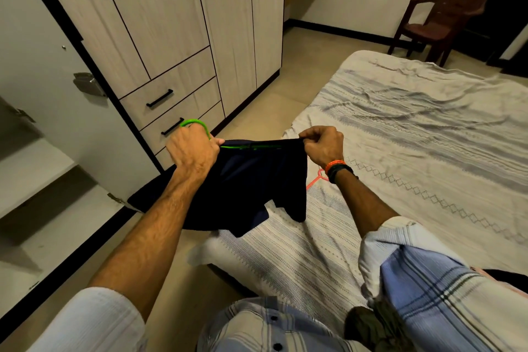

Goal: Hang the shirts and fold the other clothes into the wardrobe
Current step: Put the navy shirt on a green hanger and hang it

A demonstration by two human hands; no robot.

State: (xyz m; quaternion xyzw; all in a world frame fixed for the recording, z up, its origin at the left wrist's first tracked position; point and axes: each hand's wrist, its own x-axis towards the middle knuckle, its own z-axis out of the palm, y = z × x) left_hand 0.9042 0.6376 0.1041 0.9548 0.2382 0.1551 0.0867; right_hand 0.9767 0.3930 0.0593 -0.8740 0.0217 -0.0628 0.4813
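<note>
- Two hands held up over the near corner of the bed [400, 134], a dark navy garment [251, 180] stretched between them.
- Left hand [194, 148] curled tight round the garment's edge together with the green hanger [197, 124]; hook looping out above the knuckles.
- Right hand [321, 146] pinching the opposite top edge, fingers folded in.
- Green hanger bar visible along the garment's top hem.
- Pink hanger [314, 178] lying on the bed, partly hidden behind the cloth.
- Wardrobe [177, 23] on the left: far doors and drawers closed, near door [43, 71] swung open, pale shelves [34, 157] showing inside; contents not discernible.

Open floor [265, 100] between wardrobe [177, 37], bed [414, 128]
</note>
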